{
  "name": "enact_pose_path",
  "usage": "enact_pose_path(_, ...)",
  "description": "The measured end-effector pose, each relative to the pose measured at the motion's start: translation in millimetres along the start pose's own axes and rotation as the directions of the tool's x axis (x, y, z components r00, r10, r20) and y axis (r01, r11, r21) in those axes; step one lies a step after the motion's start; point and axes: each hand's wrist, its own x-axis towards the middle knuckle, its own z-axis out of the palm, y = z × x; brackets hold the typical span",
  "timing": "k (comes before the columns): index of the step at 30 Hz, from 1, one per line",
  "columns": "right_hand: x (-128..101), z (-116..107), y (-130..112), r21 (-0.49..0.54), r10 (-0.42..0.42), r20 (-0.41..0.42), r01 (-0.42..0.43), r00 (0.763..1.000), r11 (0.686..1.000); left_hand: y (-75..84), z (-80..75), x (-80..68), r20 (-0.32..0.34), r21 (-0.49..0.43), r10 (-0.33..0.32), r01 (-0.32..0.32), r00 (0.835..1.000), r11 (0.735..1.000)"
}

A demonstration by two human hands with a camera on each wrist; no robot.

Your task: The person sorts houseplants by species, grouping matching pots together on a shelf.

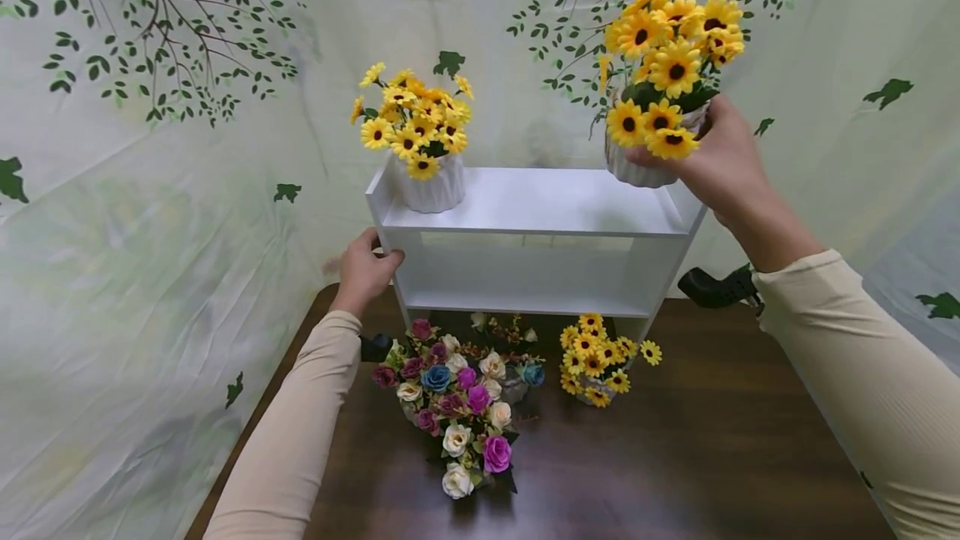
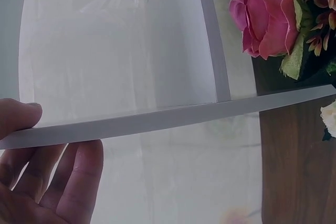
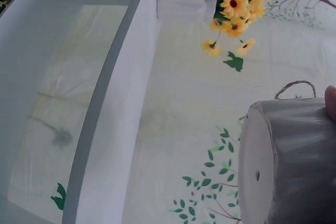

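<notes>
My right hand (image 1: 723,158) grips a white pot of yellow artificial sunflowers (image 1: 675,71), lifted over the right end of the white shelf (image 1: 540,200). In the right wrist view the underside of this white pot (image 3: 256,166) shows a small hole, and it hangs apart from the shelf. My left hand (image 1: 366,269) pinches the edge of the shelf's left side panel (image 2: 157,121), thumb on one face and fingers on the other. Another potted bunch of yellow sunflowers (image 1: 420,119) stands on the top board at the left.
On the brown table (image 1: 675,457), in front of the shelf, stand mixed artificial roses (image 1: 457,398) and a smaller pot of yellow flowers (image 1: 595,361). A black clamp-like object (image 1: 708,287) sits by the right sleeve. Behind hangs a leaf-printed cloth (image 1: 187,273).
</notes>
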Motion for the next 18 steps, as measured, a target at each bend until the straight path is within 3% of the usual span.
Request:
enact_pose_path(5,13,12,-5,0.032,0.030,0.002,-0.030,1.000,0.999,0.0,0.2,0.2,-0.003,-0.001,-0.001,0.001,1.000,1.000)
enact_pose_path(11,27,34,-10,0.000,0.103,0.014,-0.103,0.995,0.995,0.0,1.9,1.0,-0.006,0.007,-0.002,0.002,1.000,1.000)
enact_pose_path(18,38,71,-9,-0.003,0.104,0.061,-0.104,0.993,0.995,-1.1,0.9,1.4,0.003,0.003,-0.007,0.007,1.000,1.000)
